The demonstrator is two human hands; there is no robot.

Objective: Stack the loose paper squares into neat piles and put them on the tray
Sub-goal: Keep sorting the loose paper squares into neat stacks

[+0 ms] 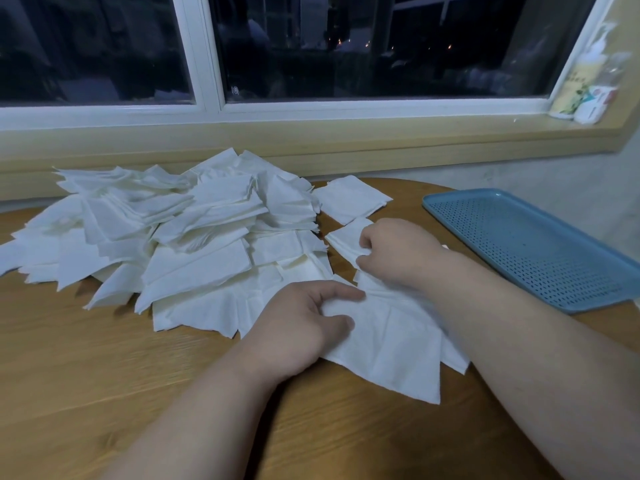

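The job is barely begun. The tray (pixel 540 251) holds nothing, no neat pile stands anywhere, and nearly all the squares lie in one sprawling heap (pixel 194 237) well to the left of the tray on the desk (pixel 104 375). A few strays (pixel 349 200) (how many sheets, I cannot count) lie between heap and tray, nearer the heap.

Both hands are busy with a small bunch (pixel 391 341) left of the tray's near end. The left hand (pixel 304 323) pinches the bunch's left side between thumb and fingers. The right hand (pixel 398 254), the one closer to the tray, has its fingers curled into sheets at the bunch's far side and grips them. The bunch is not yet squared: its corners jut toward the person at different angles.

What is left, as I judge it: even up this bunch, carry it right to the tray, then repeat many times over until the heap is gone.

Room for moving looks fair. Bare desk lies between the bunch and the tray, so the way rightward is open. The tray sits close to the desk's curved rim, and whether it overhangs I cannot tell, so a pile is best set down gently. Left of the tray, the heap's far side reaches the wall, while its near skirt spreads toward the person and could be dragged by a forearm.
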